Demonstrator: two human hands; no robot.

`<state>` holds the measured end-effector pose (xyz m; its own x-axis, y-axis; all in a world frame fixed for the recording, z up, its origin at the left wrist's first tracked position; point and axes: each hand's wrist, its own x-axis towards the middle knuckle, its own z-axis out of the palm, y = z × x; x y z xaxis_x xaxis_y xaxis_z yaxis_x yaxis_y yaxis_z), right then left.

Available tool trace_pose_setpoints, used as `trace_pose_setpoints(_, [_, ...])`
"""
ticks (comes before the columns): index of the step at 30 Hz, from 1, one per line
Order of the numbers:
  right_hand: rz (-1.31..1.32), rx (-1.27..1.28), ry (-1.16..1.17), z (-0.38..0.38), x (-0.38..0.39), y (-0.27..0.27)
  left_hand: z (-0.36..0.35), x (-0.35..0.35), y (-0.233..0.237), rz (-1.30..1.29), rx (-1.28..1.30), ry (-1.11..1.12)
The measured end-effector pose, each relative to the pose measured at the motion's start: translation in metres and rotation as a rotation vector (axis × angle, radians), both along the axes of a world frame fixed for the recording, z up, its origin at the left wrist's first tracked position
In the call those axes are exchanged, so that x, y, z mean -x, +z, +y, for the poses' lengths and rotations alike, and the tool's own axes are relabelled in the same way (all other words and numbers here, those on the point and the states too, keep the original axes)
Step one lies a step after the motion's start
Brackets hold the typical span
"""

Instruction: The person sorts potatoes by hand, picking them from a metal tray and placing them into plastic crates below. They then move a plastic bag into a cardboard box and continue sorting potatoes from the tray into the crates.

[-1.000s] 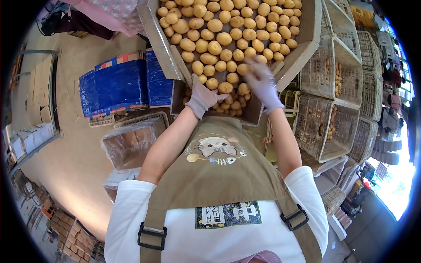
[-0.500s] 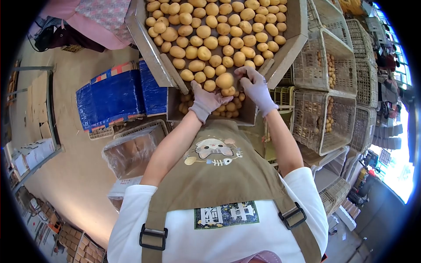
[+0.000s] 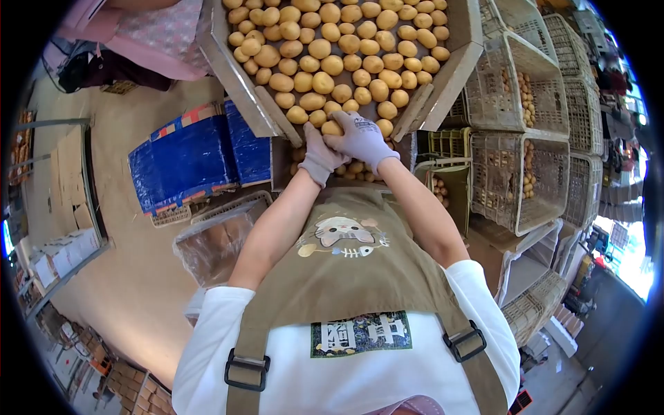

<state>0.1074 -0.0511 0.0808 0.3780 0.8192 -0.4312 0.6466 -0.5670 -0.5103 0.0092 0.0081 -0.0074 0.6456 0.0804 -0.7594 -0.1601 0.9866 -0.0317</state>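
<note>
R hand cupped round a potato at mouth of potato-filled tray, L hand just below, grip can't tell; box beneath and wire baskets at right hold potatoes.

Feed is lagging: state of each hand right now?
Left hand: cupped against a potato at the mouth of the tray; grip cannot be told.
Right hand: curved over that potato; grip cannot be told.

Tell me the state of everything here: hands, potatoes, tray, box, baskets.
Potato: at the tray mouth, between both hands.
Left hand: gloved, fingers touching the potato.
Right hand: gloved, fingers curled over the potato.
Tray: full of potatoes.
Box: open, potatoes inside.
Wire baskets: partly filled.
</note>
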Motion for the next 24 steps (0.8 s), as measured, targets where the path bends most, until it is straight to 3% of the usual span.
trace_pose_setpoints(1, [0.077,-0.053,-0.059,-0.001,-0.002,0.007,-0.001,0.002,0.002,-0.081,0.006,0.014])
trace_pose_setpoints(2, [0.378,-0.187,-0.267,-0.012,-0.003,0.011,0.004,0.012,-0.027,-0.343,0.211,0.05])
trace_pose_setpoints(3, [0.672,-0.328,-0.471,-0.028,-0.006,0.017,0.004,0.009,-0.025,-0.431,0.232,0.071])
trace_pose_setpoints(4, [0.714,-0.475,-0.563,-0.049,-0.016,0.039,0.002,0.007,-0.01,-0.441,0.203,0.092])
trace_pose_setpoints(6, [0.931,-0.886,-0.784,-0.13,-0.044,0.033,0.001,0.001,0.013,-0.414,0.198,0.128])
trace_pose_setpoints(7, [0.768,-0.952,-0.958,-0.169,-0.058,0.047,0.003,0.002,0.02,-0.389,0.241,0.131])
trace_pose_setpoints(8, [0.89,-1.095,-1.098,-0.243,-0.089,0.03,0.002,0.003,0.016,-0.389,0.264,0.146])
trace_pose_setpoints(10, [0.104,-1.132,-1.26,-0.362,-0.124,0.031,0.003,0.001,0.019,-0.302,0.271,0.146])
trace_pose_setpoints(12, [-0.073,-1.559,-1.393,-0.517,-0.151,0.038,0.003,0.0,0.024,-0.284,0.263,0.146])
trace_pose_setpoints(16, [0.025,-1.423,-1.173,-0.576,-0.178,0.022,0.002,-0.003,0.023,-0.25,0.284,0.146])
trace_pose_setpoints(18, [0.087,-1.351,-1.057,-0.583,-0.186,0.011,0.002,0.0,0.017,-0.305,0.252,0.135])
trace_pose_setpoints(21, [0.202,-1.324,-1.387,-0.336,-0.135,0.07,0.002,0.002,0.012,-0.338,0.245,0.137])
trace_pose_setpoints(23, [-0.455,-0.711,-0.784,-0.235,-0.133,0.061,0.003,0.001,0.019,-0.346,0.257,0.131])
trace_pose_setpoints(24, [-0.105,-0.774,-0.907,-0.172,-0.113,0.078,0.001,0.001,0.019,-0.333,0.227,0.137])
